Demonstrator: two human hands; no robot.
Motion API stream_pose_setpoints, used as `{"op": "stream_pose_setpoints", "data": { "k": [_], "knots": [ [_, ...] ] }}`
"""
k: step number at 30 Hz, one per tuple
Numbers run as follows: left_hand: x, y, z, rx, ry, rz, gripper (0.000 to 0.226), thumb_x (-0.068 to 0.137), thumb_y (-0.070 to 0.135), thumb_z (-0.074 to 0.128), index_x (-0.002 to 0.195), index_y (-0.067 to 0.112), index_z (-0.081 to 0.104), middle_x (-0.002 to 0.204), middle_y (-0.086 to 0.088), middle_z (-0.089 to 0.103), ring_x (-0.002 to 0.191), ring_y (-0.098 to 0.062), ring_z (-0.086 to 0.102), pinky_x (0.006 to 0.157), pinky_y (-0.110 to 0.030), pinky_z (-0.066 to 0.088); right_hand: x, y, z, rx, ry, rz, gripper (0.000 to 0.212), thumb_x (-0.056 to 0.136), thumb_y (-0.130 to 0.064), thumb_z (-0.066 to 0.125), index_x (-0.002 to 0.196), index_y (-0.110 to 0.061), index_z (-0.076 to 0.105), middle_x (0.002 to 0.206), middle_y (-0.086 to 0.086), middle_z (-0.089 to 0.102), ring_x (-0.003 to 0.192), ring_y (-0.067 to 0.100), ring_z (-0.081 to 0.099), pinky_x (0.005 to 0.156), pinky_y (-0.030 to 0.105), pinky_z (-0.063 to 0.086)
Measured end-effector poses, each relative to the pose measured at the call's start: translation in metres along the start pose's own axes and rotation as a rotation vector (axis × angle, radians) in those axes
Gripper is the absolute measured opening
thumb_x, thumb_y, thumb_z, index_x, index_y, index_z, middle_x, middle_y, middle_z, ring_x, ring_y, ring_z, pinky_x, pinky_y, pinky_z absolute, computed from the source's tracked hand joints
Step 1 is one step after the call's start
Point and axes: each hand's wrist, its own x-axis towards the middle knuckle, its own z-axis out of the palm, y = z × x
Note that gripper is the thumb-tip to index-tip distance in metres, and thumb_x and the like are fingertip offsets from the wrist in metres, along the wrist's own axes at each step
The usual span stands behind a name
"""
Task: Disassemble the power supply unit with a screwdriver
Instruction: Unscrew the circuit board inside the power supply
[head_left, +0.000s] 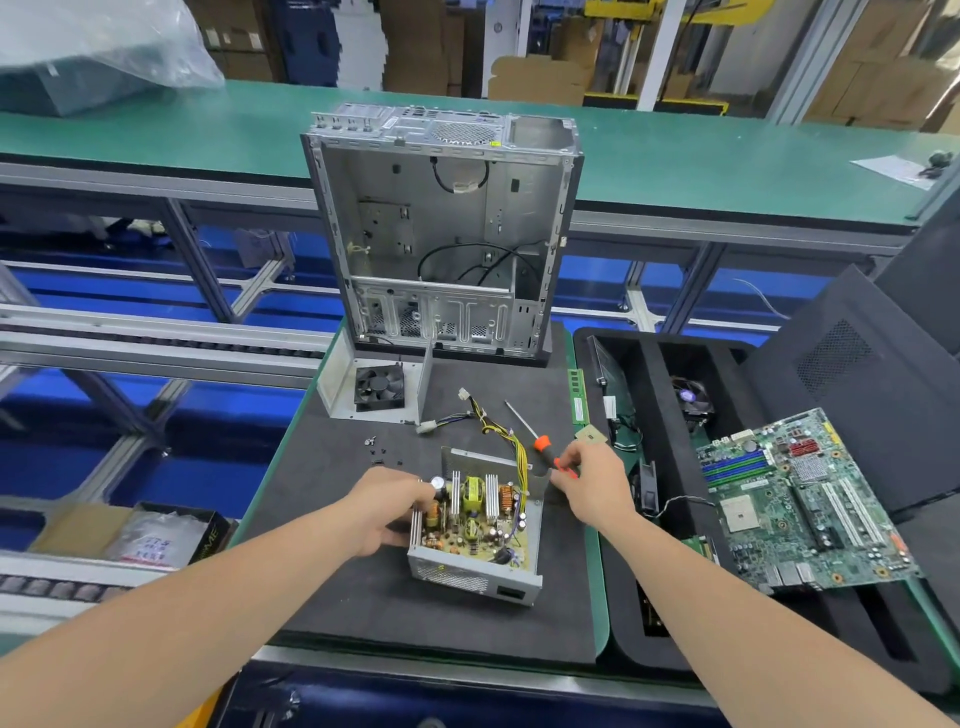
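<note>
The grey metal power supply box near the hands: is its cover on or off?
Off. The grey metal power supply box shows its circuit board with coils and heat sinks from above, uncovered.

On the dark mat (415, 623) I count one open power supply unit (475, 525), one screwdriver (540, 441), one cover (337, 387) with one fan (379, 387), one computer case (441, 228) at the far edge, one memory stick (577, 397) at the right edge, and small screws (375, 453) (about five, hard to count). One motherboard (800, 499) lies on one foam tray (660, 395).
</note>
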Motion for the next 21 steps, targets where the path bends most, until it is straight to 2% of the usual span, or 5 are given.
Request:
{"op": "stream_pose_setpoints", "data": {
  "k": [4,7,14,18,21],
  "knots": [
    [0.003,-0.001,0.000,0.021,-0.010,-0.003,0.027,0.077,-0.008,0.059,0.059,0.012,0.055,0.094,-0.015,0.064,0.098,-0.033,0.067,0.065,-0.039,0.062,0.005,0.001,0.004,-0.023,-0.055,0.102,0.033,0.091,-0.023,0.080,0.095,-0.021,0.047,0.100,0.004,0.061,0.084,0.022,0.058,0.072,0.035,0.046],
    [0.006,0.000,0.000,0.046,-0.004,-0.004,0.023,0.077,-0.008,0.060,0.063,0.009,0.055,0.093,-0.015,0.062,0.096,-0.030,0.066,0.067,-0.042,0.063,0.007,-0.001,0.002,0.007,-0.087,0.132,0.035,0.094,-0.015,0.071,0.111,-0.022,0.041,0.108,0.006,0.060,0.099,0.028,0.064,0.086,0.041,0.054],
    [0.008,-0.008,-0.003,0.138,0.012,0.045,0.007,0.087,0.000,0.062,0.085,-0.001,0.068,0.096,-0.024,0.073,0.094,-0.032,0.075,0.073,-0.046,0.066,-0.002,-0.007,-0.014,0.220,-0.119,0.090,0.027,0.093,-0.009,0.064,0.116,-0.016,0.053,0.112,0.008,0.058,0.099,0.029,0.059,0.075,0.032,0.045],
    [-0.002,-0.016,-0.001,0.297,0.024,0.106,0.037,0.081,0.030,0.070,0.113,0.011,0.068,0.117,-0.016,0.073,0.112,-0.032,0.070,0.096,-0.051,0.060,-0.005,-0.020,-0.029,0.342,-0.068,0.083,0.007,0.087,-0.008,0.060,0.085,-0.002,0.057,0.085,0.014,0.063,0.076,0.027,0.055,0.070,0.035,0.045],
    [-0.019,-0.025,-0.003,0.398,-0.050,0.186,0.081,0.075,0.055,0.079,0.142,0.035,0.038,0.132,0.005,0.056,0.125,-0.020,0.057,0.108,-0.042,0.046,-0.004,-0.037,-0.041,0.306,-0.215,-0.028,0.020,0.084,-0.023,0.073,0.087,-0.007,0.061,0.086,0.010,0.069,0.077,0.023,0.060,0.077,0.040,0.055]
  ]
}}
